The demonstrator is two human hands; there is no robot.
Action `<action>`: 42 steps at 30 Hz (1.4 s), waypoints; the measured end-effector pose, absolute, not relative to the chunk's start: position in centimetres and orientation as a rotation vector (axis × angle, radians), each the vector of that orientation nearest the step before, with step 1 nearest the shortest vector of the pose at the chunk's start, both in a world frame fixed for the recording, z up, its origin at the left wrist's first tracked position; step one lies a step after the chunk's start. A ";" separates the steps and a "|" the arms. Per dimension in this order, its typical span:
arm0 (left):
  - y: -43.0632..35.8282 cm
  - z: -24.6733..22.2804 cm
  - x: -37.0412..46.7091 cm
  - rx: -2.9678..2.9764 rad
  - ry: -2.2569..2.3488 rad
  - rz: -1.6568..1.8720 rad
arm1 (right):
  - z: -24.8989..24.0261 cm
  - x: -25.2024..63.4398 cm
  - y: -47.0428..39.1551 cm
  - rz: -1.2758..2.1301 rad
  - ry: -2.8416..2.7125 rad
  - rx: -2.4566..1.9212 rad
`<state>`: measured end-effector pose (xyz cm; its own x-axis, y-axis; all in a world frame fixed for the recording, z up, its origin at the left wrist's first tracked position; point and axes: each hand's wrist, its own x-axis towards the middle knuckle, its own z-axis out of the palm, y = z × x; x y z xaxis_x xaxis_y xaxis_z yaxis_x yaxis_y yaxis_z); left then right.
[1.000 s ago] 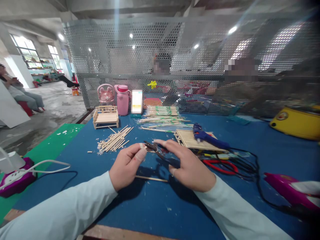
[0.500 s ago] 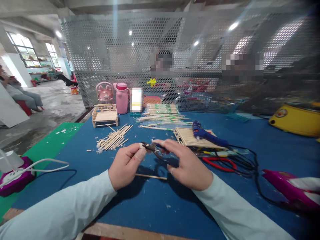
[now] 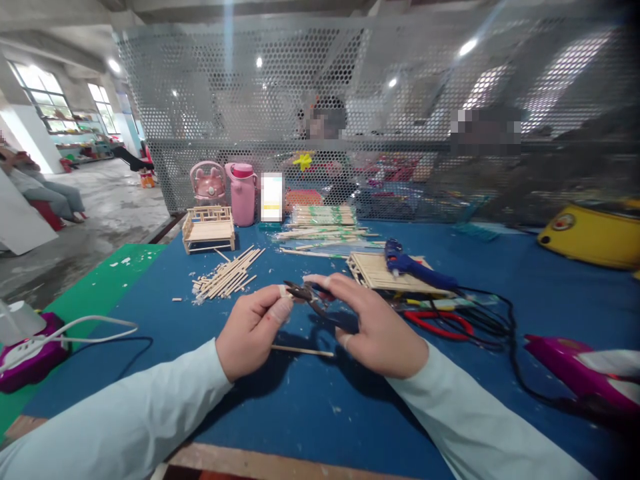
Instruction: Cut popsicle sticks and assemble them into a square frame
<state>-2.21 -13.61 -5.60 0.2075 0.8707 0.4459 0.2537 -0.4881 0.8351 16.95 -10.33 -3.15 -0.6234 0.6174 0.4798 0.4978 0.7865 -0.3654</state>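
Note:
My right hand (image 3: 383,327) is closed around a pair of dark-handled cutting pliers (image 3: 315,303), their jaws pointing left. Thumb and index finger of my left hand (image 3: 255,327) are pinched together right at the jaws. Whatever sits between those fingertips is too small and covered to make out. Pale tape or finger covers wrap some fingertips on both hands. Below the hands, a thin wooden stick (image 3: 305,351) lies on the blue table mat (image 3: 300,413), its left end close to my left hand. A loose pile of short sticks (image 3: 233,275) lies beyond my left hand.
A small stick-built bed (image 3: 209,230) stands back left, near a pink bottle (image 3: 243,197). Bundled sticks (image 3: 323,217) lie at the back. A blue glue gun (image 3: 415,267) rests on a stick panel (image 3: 367,270), its cable running right. Purple power strips (image 3: 37,353) flank the mat.
Both hands keep almost the same pose, with the pliers still at my left fingertips. The view has shifted very slightly.

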 end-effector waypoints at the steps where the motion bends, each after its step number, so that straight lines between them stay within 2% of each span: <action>1: -13.6 -5.6 -2.2 1.870 1.043 1.290 | -3.2 17.0 -10.3 0.264 -2.376 -0.829; 42: -13.8 -5.6 -2.3 1.945 1.031 1.294 | -3.1 17.2 -10.4 0.249 -2.401 -0.810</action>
